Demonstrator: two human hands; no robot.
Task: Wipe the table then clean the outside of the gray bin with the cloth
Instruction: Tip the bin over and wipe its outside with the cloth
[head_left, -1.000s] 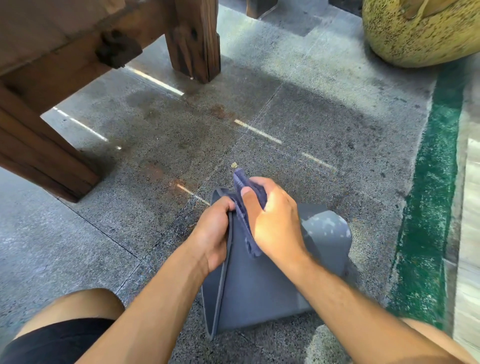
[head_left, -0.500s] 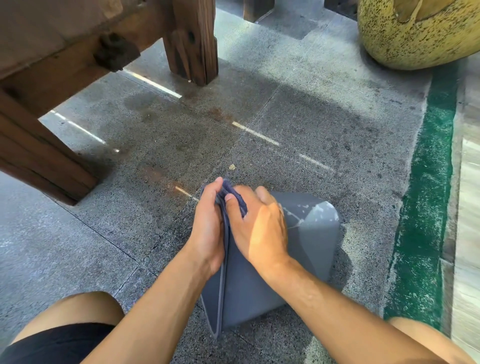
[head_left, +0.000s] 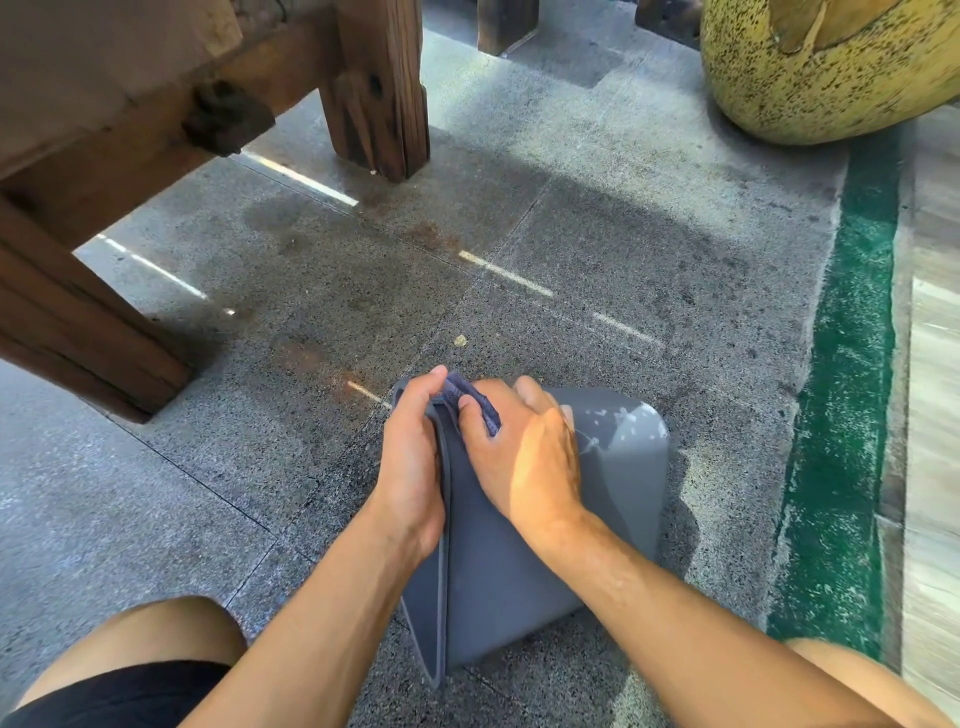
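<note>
The gray bin (head_left: 618, 467) lies on its side on the speckled floor between my knees, its rim toward me. My left hand (head_left: 410, 457) grips the bin's left edge near the far corner. My right hand (head_left: 524, 452) lies on the bin's upturned side and holds a dark blue cloth (head_left: 480, 402) bunched under its fingers, pressed against the bin. Most of the cloth is hidden beneath that hand. The wooden table (head_left: 104, 104) stands at the upper left; only its legs and frame show.
A thick table leg (head_left: 379, 88) stands ahead and another leg (head_left: 78, 332) at the left. A large speckled yellow pot (head_left: 831, 67) sits at the upper right. A green painted strip (head_left: 852, 389) runs along the right side of the floor.
My right hand with the cloth has slid along the bin's upper side and sits flatter on it. The bin has tilted a little away from me; my left hand stays on its edge.
</note>
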